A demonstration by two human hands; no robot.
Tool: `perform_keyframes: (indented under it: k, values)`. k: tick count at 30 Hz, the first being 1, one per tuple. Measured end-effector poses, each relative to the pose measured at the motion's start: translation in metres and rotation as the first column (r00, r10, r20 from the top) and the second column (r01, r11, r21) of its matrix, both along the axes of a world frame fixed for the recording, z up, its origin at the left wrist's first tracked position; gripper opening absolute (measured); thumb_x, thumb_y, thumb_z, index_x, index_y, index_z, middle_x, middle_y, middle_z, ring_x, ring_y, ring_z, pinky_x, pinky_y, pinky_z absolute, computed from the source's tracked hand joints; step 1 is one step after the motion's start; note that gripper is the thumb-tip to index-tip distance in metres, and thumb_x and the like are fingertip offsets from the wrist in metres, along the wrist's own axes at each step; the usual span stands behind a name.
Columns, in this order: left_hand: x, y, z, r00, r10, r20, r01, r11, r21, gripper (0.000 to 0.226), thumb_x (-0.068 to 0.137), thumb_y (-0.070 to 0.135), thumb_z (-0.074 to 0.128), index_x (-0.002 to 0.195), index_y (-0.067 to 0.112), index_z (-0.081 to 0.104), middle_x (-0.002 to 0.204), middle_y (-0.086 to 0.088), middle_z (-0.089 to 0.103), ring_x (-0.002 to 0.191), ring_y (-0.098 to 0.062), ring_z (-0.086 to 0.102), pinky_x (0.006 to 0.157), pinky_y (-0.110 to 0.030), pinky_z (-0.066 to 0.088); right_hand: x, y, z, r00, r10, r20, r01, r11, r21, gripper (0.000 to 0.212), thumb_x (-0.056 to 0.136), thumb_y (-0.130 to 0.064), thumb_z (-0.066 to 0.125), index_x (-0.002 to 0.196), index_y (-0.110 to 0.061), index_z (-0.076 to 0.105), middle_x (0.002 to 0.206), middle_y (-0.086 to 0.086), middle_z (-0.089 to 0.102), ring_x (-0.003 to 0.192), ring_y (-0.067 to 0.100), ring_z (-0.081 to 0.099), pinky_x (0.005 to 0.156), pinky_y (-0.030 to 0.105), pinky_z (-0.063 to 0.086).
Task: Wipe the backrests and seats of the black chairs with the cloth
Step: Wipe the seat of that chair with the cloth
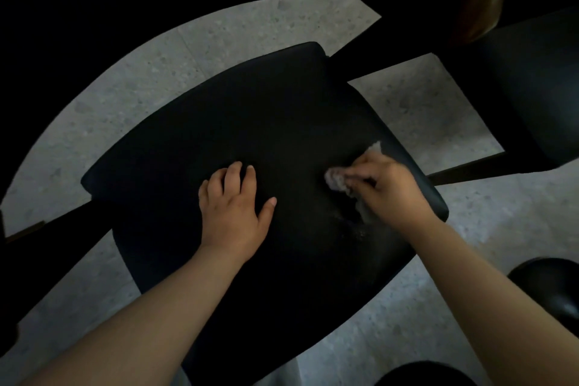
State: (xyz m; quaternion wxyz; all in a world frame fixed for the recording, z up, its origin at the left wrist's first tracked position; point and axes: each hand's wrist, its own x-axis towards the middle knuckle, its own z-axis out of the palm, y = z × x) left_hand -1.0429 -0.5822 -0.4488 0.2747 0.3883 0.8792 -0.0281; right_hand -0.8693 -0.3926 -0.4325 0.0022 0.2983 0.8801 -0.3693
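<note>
Cloth (pixel 336 180), bunched, is gripped in the right hand (pixel 388 188), fingers curled round it, pressed to the black chair seat (pixel 250 122) near its right edge. The left hand (pixel 233 213) rests flat mid-seat, fingers spread. Speckled grey floor (pixel 125 97) surrounds the seat.

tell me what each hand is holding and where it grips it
The right hand grips the bunched cloth around its middle. The left hand holds nothing; it rests flat on the chair seat.

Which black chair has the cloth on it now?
The centre chair: the right hand holds the cloth on its seat, and the left hand lies flat beside it. The chair at upper right is untouched.
</note>
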Motion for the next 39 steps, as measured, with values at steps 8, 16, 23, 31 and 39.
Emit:
perform_keyframes:
  k: [8, 16, 23, 31, 39]
  values:
    - [-0.001, 0.002, 0.001, 1.000, -0.007, -0.023, 0.008, 1.000, 0.014, 0.072, 0.094, 0.062, 0.034, 0.151, 0.021, 0.024, 0.156, -0.005, 0.015, 0.142, -0.029, 0.017, 0.118, -0.050, 0.019, -0.026, 0.019, -0.026, 0.999, -0.032, 0.028, 0.031, 0.999, 0.026, 0.019, 0.091, -0.007, 0.063, 0.104, -0.015, 0.075, 0.101, 0.003, 0.063, 0.095, 0.020, 0.060, 0.088, 0.043, 0.050]
    - [-0.003, 0.006, 0.012, 0.998, -0.053, -0.023, 0.052, 0.998, -0.031, 0.073, 0.095, 0.061, 0.031, 0.153, 0.018, 0.021, 0.156, -0.007, 0.013, 0.141, -0.031, 0.017, 0.117, -0.050, 0.021, 0.048, -0.022, -0.003, 0.996, -0.058, 0.068, 0.067, 0.989, -0.129, 0.024, 0.087, -0.005, 0.069, 0.101, -0.024, 0.075, 0.093, -0.012, 0.060, 0.089, 0.006, 0.060, 0.086, 0.030, 0.051]
    - [0.041, 0.007, 0.021, 0.960, -0.255, 0.113, 0.237, 0.960, 0.152, 0.077, 0.094, 0.060, 0.039, 0.155, 0.022, 0.012, 0.157, -0.001, 0.012, 0.144, -0.024, 0.009, 0.120, -0.046, 0.014, 0.020, 0.022, -0.011, 0.979, -0.204, 0.030, 0.202, 0.978, 0.048, 0.022, 0.093, -0.011, 0.062, 0.111, -0.016, 0.073, 0.103, -0.005, 0.057, 0.094, 0.013, 0.057, 0.087, 0.028, 0.046]
    - [0.062, 0.013, 0.009, 0.946, -0.303, 0.113, 0.306, 0.952, -0.013, 0.118, 0.073, 0.077, 0.059, 0.155, 0.019, -0.002, 0.159, -0.001, -0.006, 0.147, -0.027, -0.005, 0.121, -0.050, 0.004, 0.096, -0.036, -0.008, 0.990, -0.091, 0.103, 0.101, 0.991, -0.091, 0.029, 0.089, -0.010, 0.067, 0.102, -0.036, 0.070, 0.095, -0.015, 0.058, 0.087, 0.001, 0.056, 0.081, 0.025, 0.048]
    - [0.068, 0.010, 0.004, 0.948, -0.313, 0.060, 0.317, 0.947, -0.056, 0.125, 0.069, 0.079, 0.060, 0.154, 0.019, -0.009, 0.159, -0.002, -0.010, 0.147, -0.028, -0.009, 0.121, -0.049, -0.002, 0.095, -0.027, 0.003, 0.960, -0.280, -0.014, 0.280, 0.960, -0.010, 0.025, 0.090, -0.009, 0.065, 0.110, -0.022, 0.073, 0.099, -0.004, 0.059, 0.090, 0.012, 0.057, 0.081, 0.026, 0.048]
